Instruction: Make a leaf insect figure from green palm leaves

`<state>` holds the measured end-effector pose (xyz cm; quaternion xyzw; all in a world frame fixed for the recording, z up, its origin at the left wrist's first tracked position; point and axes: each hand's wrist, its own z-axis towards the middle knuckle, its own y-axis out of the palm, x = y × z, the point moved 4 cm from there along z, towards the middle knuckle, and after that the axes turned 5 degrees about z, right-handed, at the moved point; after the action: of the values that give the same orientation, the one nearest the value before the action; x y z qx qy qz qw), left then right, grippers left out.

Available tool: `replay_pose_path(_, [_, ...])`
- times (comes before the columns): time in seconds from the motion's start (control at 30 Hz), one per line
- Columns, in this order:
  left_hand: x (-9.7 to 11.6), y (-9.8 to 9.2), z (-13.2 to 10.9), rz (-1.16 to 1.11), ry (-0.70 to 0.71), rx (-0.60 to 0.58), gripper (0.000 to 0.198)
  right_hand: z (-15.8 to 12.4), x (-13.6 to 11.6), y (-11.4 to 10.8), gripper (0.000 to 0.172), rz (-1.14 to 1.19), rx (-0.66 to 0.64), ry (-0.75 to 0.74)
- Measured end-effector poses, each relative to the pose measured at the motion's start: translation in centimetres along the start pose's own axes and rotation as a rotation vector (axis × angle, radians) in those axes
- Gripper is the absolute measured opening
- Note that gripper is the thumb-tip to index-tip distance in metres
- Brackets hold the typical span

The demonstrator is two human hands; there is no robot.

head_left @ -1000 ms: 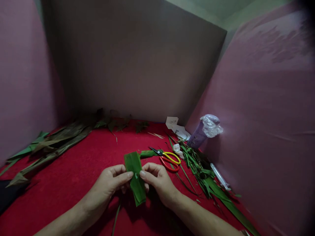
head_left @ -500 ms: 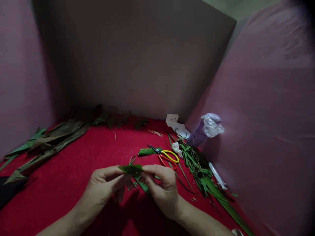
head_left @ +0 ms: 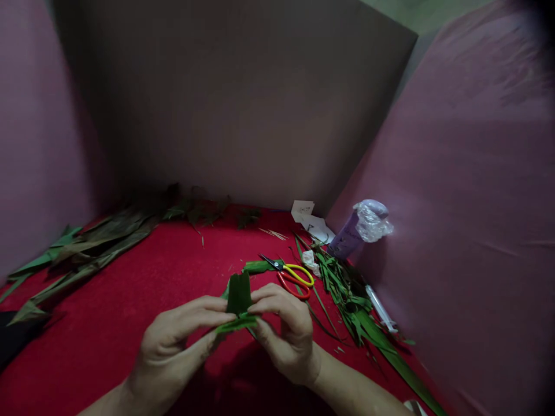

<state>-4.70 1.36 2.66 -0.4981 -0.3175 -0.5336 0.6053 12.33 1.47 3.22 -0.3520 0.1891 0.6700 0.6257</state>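
Note:
A short green leaf strip (head_left: 239, 300) is held up over the red cloth (head_left: 143, 283), folded so one part stands upright and another lies flat below. My left hand (head_left: 177, 341) pinches it from the left with thumb and forefinger closed on the fold. My right hand (head_left: 286, 332) pinches the same strip from the right, fingers curled round it. Both hands meet at the strip in the lower middle of the view.
Scissors (head_left: 292, 276) with yellow and red handles lie just beyond my hands beside a rolled green leaf piece (head_left: 256, 267). Green leaf trimmings (head_left: 351, 294) pile at the right near a purple bottle (head_left: 353, 231). Dried long leaves (head_left: 87, 254) lie at the left. Boards wall in the table.
The leaf strip went from lying lengthwise between my fingers to being folded; its upper part now stands upright. Both hands rose slightly and kept their hold.

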Motion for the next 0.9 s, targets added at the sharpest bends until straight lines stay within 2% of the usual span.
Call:
replay_pose_path(0.1, [-0.5,0.7,0.5,-0.12,-0.168,-0.012,0.004,-0.4,1.1,0.4,0.004,0.054,0.063,0.213])
replay_pose_path(0.27, [-1.5,1.5,0.7,-0.369,-0.417,-0.026,0.011,-1.0,3.0,1.1,0.012,0.233,0.169,0.522])
replay_pose_path(0.4, [-2.0,1.8,0.7,-0.435,-0.454,-0.067,0.011,-1.1,3.8,1.5,0.018,0.344,0.223,0.662])
replay_pose_path(0.57, [-2.5,2.0,0.9,-0.505,-0.458,-0.085,0.014,-1.2,4.3,1.9,0.023,0.436,0.227,0.739])
replay_pose_path(0.9, [-3.0,2.1,0.8,-0.524,-0.457,-0.103,0.015,-1.3,4.6,2.0,0.023,0.486,0.243,0.727])
